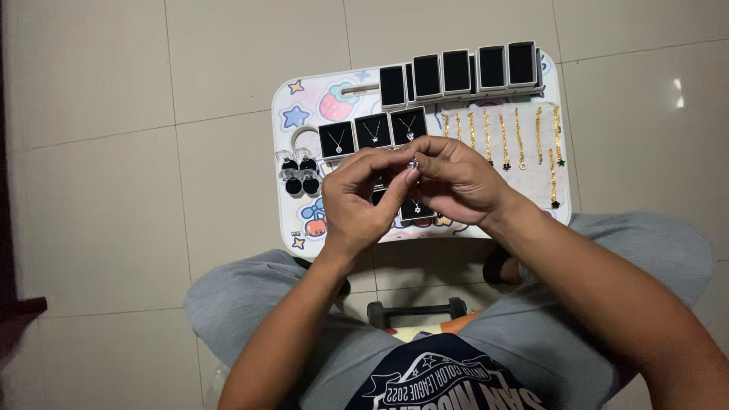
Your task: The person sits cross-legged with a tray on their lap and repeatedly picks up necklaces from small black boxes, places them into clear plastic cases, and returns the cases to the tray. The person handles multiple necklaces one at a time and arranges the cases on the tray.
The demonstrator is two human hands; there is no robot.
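Pendant (pixel 413 163), small and sparkling, pinched between fingertips of left hand (pixel 363 199) and right hand (pixel 456 182), both closed on it above the white tray table (pixel 282 129). Behind: three black boxes (pixel 372 131) each holding a necklace, a row of empty black boxes (pixel 457 72) along the far edge. Gold chains (pixel 504 140) laid out to the right, nearly to the rim. Bare tiled floor (pixel 114 152) all round.

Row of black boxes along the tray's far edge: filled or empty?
Empty, as far as visible. The five boxes show plain black insides, unlike the three boxes below them, each showing a pendant necklace.
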